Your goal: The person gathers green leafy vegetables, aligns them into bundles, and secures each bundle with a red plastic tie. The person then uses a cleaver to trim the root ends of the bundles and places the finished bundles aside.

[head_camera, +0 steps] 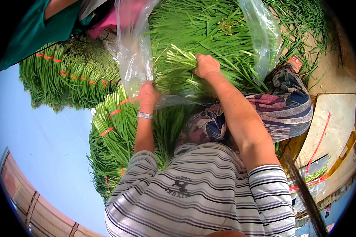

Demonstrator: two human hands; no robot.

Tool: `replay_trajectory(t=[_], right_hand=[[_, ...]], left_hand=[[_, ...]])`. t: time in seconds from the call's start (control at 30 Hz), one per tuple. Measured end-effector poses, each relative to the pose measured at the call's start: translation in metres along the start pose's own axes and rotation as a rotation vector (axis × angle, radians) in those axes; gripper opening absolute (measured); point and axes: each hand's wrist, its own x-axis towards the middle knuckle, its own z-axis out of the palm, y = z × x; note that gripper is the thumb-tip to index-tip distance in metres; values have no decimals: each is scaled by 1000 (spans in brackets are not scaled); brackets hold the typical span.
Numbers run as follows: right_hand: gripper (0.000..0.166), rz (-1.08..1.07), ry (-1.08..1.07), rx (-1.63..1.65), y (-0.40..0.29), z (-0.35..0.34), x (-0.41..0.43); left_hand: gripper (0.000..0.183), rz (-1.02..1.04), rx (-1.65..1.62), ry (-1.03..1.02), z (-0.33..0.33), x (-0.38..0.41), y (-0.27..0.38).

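My right hand point(207, 65) is closed around a bunch of green garlic chives point(182, 57), its pale stem ends pointing left. Beneath it spreads a large pile of loose chives point(192, 26), with clear plastic sheeting point(133, 38) along its sides. My left hand point(148, 94) is at the near left edge of the pile, over the plastic, with a thin dry stalk point(160, 60) rising from its fingers. How firmly it grips the stalk or the plastic cannot be told. Banded chive bundles point(115, 118) lie just left of my left forearm.
More bundles with red bands point(77, 71) are stacked at the upper left, beside another person's green garment point(35, 38). Chive scraps point(302, 26) litter the upper right. Cardboard point(329, 118) lies right of my bent leg, with a red strip point(319, 143) on it.
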Motion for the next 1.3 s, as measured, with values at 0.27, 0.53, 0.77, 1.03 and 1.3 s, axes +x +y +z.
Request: replay_trajectory(t=[0.27, 0.53, 0.77, 1.03, 1.3], right_hand=[[43, -49, 5, -19, 5, 5, 5], [42, -89, -55, -61, 2, -3, 0], [59, -315, -300, -268, -4, 18, -8], [89, -319, -54, -51, -9, -3, -26], [101, -543, 60, 391, 14, 14, -8]], left_hand=[[85, 51, -447, -470, -13, 43, 1], [77, -14, -365, -662, 13, 48, -1], [48, -10, -757, -444, 42, 28, -18], [41, 89, -732, -394, -43, 20, 53], [49, 392, -460, -327, -81, 30, 97]])
